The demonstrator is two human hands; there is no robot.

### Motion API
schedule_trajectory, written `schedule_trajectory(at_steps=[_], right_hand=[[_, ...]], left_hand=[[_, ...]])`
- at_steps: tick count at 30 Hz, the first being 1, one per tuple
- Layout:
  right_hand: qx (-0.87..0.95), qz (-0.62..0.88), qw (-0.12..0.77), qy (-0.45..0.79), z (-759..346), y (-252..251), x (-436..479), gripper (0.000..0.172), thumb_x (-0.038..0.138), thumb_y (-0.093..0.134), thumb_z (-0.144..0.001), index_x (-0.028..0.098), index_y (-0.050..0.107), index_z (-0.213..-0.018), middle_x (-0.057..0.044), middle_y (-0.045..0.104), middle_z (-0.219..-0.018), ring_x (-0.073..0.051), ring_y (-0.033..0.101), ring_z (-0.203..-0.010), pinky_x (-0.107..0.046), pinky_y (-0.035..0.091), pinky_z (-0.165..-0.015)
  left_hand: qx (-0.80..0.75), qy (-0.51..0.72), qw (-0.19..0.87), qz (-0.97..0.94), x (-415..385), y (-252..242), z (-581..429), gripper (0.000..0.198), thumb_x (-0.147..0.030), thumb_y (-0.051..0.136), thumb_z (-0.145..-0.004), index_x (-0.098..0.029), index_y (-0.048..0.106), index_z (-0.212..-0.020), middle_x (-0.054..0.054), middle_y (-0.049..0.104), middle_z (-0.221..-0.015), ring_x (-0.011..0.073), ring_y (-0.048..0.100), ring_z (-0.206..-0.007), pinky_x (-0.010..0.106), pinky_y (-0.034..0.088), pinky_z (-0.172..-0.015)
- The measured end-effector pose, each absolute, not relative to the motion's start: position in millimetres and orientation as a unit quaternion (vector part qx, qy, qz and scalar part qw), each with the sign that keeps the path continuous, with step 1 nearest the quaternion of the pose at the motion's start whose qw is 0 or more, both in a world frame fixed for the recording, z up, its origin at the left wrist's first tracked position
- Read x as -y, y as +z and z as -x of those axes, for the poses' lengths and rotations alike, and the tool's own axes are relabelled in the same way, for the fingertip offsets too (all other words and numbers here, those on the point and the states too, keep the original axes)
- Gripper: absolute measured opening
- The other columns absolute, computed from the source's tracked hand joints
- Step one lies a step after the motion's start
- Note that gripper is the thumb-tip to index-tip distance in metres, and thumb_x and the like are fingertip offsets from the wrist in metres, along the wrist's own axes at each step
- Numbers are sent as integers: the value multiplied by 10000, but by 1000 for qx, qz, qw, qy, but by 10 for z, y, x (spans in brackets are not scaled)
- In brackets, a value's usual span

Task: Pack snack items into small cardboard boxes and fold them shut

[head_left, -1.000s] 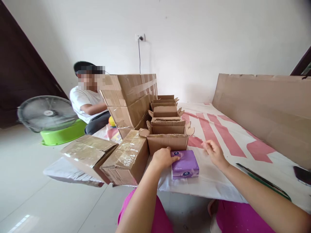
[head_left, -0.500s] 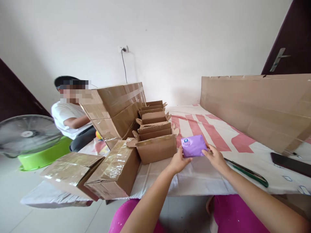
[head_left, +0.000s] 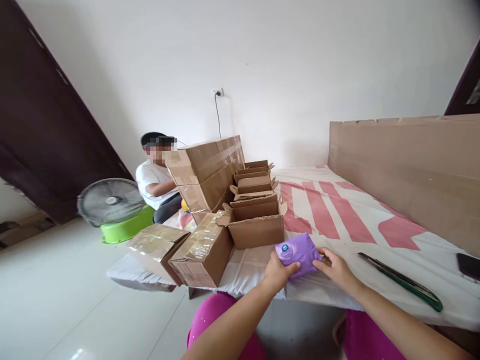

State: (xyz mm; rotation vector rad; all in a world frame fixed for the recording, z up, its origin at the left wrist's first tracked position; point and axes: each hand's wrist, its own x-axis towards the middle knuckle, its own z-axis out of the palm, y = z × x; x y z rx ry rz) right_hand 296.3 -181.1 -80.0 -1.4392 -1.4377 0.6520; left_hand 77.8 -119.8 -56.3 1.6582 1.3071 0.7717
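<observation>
Beside the front open box (head_left: 258,234), toward its near right corner, the left hand (head_left: 276,273) grasps the purple packet (head_left: 301,251), its long axis roughly sideways; the right hand (head_left: 336,270), farther from this box, grasps the packet's right end.

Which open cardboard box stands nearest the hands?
The front open box, at the near end of its row, closest to the left hand and the purple packet. The other open boxes line up behind it, toward the wall.
</observation>
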Motion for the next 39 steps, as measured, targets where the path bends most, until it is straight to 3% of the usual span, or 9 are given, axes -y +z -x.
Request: schedule_trajectory(at_steps=[5,10,14,19,23,29,35,39], right_hand=[[679,545,389,299,-2376,-767,1532,547,561,615,-812,157,615,-1181,-104,701,-1048,-226,661,-808,-338,514,-733],[744,572,305,162,-2069,-803,1417,178,337,582,-852,196,667,-921,-75,677,-1010,-214,643,-896,-327,476,-809],[754,567,296,154,-2062,-802,1495,100,266,565,-848,205,643,-860,-53,671,-938,-188,640,-866,-297,467,-786],[757,570,281,154,-2078,-770,1513,102,277,566,-851,204,637,-841,-52,661,-928,-199,635,-862,-308,460,-772],[756,565,287,164,-2081,-781,1504,107,284,562,-857,206,630,-832,-51,657,-926,-193,633,-854,-301,457,-766],[749,561,302,180,-2097,-773,1508,90,263,566,-845,201,623,-815,-51,650,-909,-188,628,-831,-295,452,-757],[744,555,313,202,-2109,-784,1491,102,272,564,-844,198,626,-811,-48,645,-902,-182,620,-818,-291,449,-748],[742,555,311,210,-2111,-792,1483,105,279,562,-843,203,628,-813,-46,646,-899,-183,617,-819,-292,445,-745]], left_hand=[[-572,328,381,-648,1016,-356,-70,824,-230,805,-636,-148,383,-1339,149,633,-1221,304,593,-1170,395,444,-1003],[-649,400,118,-637,975,-397,191,743,-149,606,-800,-172,243,-1448,193,376,-1455,320,373,-1381,465,318,-1124],[-630,336,8,-700,1131,-629,52,735,-202,644,-792,-229,301,-1442,184,273,-1490,369,340,-1381,493,335,-1099],[-649,246,24,-719,958,-535,-118,725,-191,661,-790,-210,314,-1426,208,132,-1560,373,395,-1348,427,392,-1040],[-669,223,20,-709,663,-397,-223,728,-155,678,-767,-164,321,-1401,249,196,-1522,349,527,-1228,394,430,-976],[-674,229,1,-703,337,-383,-308,739,-143,681,-762,-179,318,-1405,228,228,-1502,326,562,-1171,384,440,-959],[-691,226,-13,-687,54,-366,-340,712,-156,689,-768,-178,365,-1402,244,206,-1522,371,522,-1191,449,461,-930],[-704,241,-23,-668,-135,-326,-378,707,-162,688,-773,-258,386,-1405,182,208,-1540,376,415,-1283,491,421,-992]])
